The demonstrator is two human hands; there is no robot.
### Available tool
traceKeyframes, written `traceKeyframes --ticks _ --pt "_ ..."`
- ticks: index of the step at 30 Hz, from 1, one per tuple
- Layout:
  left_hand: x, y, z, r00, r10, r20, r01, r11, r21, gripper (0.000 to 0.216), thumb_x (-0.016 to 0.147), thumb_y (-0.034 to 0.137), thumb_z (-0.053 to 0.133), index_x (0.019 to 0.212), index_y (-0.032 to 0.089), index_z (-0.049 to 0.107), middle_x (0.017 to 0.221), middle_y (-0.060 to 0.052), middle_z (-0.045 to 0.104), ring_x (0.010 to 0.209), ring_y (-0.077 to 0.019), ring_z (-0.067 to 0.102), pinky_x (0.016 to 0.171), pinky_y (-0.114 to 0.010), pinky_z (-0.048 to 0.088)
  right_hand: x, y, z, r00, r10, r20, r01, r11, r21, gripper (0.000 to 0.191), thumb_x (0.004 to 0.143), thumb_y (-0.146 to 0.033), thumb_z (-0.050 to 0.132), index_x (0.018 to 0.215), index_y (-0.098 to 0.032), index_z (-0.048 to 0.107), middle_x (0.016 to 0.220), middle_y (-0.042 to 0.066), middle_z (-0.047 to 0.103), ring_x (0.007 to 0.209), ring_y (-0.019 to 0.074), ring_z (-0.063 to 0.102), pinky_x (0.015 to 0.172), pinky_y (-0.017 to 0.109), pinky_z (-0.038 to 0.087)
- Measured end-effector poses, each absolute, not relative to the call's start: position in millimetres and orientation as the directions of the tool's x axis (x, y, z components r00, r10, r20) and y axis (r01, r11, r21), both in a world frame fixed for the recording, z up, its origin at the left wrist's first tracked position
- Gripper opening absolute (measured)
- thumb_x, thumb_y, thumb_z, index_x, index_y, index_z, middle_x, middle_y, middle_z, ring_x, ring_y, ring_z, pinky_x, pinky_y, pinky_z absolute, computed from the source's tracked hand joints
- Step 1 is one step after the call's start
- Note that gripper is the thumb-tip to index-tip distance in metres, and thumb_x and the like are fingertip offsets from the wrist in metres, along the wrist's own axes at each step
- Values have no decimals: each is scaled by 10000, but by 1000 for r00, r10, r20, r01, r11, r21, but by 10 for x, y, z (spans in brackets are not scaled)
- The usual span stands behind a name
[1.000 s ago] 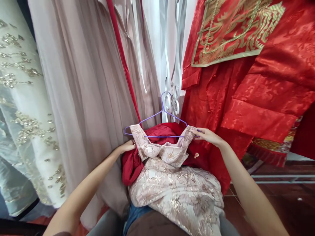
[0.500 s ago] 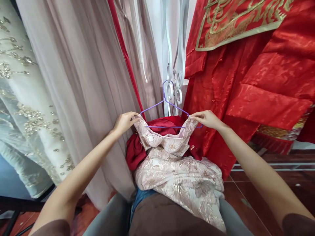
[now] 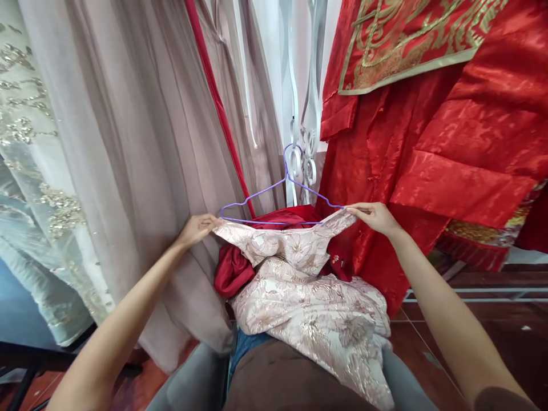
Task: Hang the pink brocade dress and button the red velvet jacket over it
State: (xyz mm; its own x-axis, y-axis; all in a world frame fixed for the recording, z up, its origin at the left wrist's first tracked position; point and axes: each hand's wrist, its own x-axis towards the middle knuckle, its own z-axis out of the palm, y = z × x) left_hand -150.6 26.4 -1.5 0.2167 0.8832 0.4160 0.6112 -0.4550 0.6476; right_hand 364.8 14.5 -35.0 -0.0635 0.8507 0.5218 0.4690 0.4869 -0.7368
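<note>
A pink floral brocade dress lies over my lap, its top stretched along a purple wire hanger. My left hand pinches the dress's left shoulder at the hanger's left end. My right hand is closed on the right shoulder at the hanger's right end. A dark red garment is bunched behind and under the pink dress.
A beige sheer gown and a pale sequinned gown hang at the left. A red and gold embroidered robe hangs at the right. A white scrolled metal grille stands behind the hanger. Red floor tiles show at the right.
Both hands have pulled apart along the hanger, stretching the dress's neckline wide and flat. The left hand moved from below the shoulder up to the hanger's left end.
</note>
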Motion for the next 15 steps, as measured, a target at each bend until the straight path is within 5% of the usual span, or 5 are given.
traceKeyframes --ticks 7,12,15 --pt "-1410 -248 -669 435 882 180 679 -452 578 442 815 580 489 748 161 614 678 -36 674 622 -152 613 585 -233 472 3766 -325 -1143 -113 955 274 432 295 -852 542 645 -692 629 783 -177 731 821 82 745 773 264 679 744 389 547" --pt "-930 -683 -457 698 708 107 635 -682 363 347 914 435 423 821 171 629 677 -14 637 577 -105 555 559 -193 406 3655 -436 -1064 23 928 372 360 340 -869 476 686 -668 615 805 -214 692 893 75 727 881 267 651 853 403 500" --pt "-610 -839 -198 810 574 118 540 -809 234 294 938 352 405 879 175 632 834 -49 656 718 -127 595 663 -217 453 3519 -378 -917 42 885 463 341 423 -839 426 759 -638 558 847 -236 665 1001 66 699 988 256 615 941 416 448"
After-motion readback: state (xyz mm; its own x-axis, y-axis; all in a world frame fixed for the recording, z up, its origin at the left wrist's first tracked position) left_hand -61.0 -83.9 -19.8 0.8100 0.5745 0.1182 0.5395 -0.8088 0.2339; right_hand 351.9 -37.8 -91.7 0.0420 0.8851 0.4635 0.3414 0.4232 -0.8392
